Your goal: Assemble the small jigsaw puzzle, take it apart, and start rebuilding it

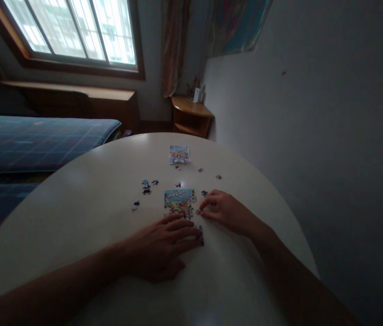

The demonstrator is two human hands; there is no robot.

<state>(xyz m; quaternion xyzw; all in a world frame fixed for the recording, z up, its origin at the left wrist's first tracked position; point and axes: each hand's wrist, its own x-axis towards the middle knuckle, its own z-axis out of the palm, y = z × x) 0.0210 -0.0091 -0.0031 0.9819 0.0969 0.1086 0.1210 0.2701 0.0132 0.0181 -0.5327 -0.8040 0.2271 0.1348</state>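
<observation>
Left hand lies palm down with its fingers loosely extended, grasping nothing, and rests over the lower part of the partly joined jigsaw. Right hand comes in from the other side, thumb and finger drawn together on a small puzzle piece just beside the jigsaw's right edge; whether that piece is raised or flat is too dim to tell.

The jigsaw sits on the round white counter, between the hands, with its lower right corner showing past the left fingertips. It looks like thin printed card: very light, fairly stiff within each piece, but weak along the seams — a sideways shove would probably part it. Holding it calls for a flat, gentle press over the joined area rather than a lift by one corner. Single pieces are probably best pinched by opposite edges, since the tabs could bend or fray, and a smooth counter may let them skate.

Farther out, a dark piece lies near the right fingertips, and a cluster of pieces lies to the jigsaw's left. Beyond its top edge, a printed sheet lies near the counter's far rim — seemingly paper-light and easily creased. Past the counter are a plaid mattress and a corner shelf.
</observation>
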